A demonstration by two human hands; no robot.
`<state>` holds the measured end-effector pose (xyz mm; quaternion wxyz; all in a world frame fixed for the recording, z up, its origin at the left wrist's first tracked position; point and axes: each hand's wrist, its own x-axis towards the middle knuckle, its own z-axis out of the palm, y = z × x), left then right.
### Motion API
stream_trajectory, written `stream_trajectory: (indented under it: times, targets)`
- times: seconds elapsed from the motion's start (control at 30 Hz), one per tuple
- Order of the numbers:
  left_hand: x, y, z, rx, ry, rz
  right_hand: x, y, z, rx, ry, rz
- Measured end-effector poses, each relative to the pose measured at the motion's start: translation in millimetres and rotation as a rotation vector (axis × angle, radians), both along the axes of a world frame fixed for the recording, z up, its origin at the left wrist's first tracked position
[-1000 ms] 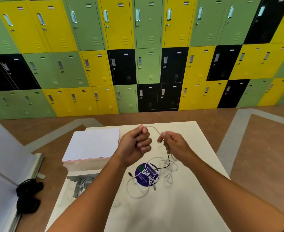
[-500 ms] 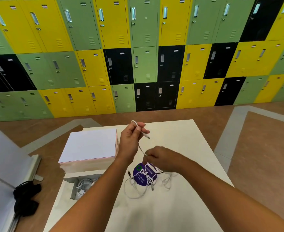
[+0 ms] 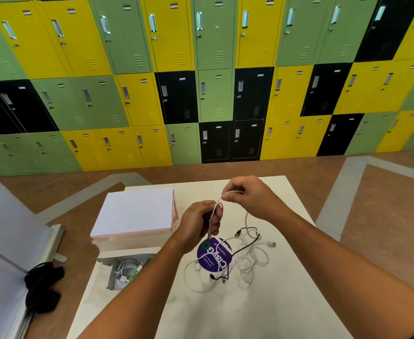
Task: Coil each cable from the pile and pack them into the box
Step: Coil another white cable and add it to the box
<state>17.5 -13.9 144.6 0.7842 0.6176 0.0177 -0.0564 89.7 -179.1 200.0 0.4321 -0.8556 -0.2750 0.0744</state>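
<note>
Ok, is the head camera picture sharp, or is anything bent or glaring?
Head view: wide-angle bending makes the lockers lean outward; bright glare streaks on their handles; lighting even, shadows on the table faint; the white cable between left hand and right hand looks slightly soft.

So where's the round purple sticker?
In the head view, the round purple sticker lies near the white table's middle, just below the left hand, with the tangled pile of white and black cables to its right.

One left hand (image 3: 196, 228), one right hand (image 3: 250, 199), one held white cable (image 3: 247, 217), one black cable (image 3: 258, 236), one box (image 3: 110, 277), one sticker (image 3: 214, 255).
</note>
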Motion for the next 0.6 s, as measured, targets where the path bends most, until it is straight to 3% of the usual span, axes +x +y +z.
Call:
stream_trajectory:
  times: [0.2,0.6]
  targets:
    - [1.7,-1.8,21.2,-0.042,-0.045,0.060,2.7,-2.9,-15.5,0.057,0.045,-0.031]
    - [15.0,-1.2,79.0,-0.545,-0.258,0.039,-2.0,-28.5,-93.0,-0.373,0.210,-0.028]
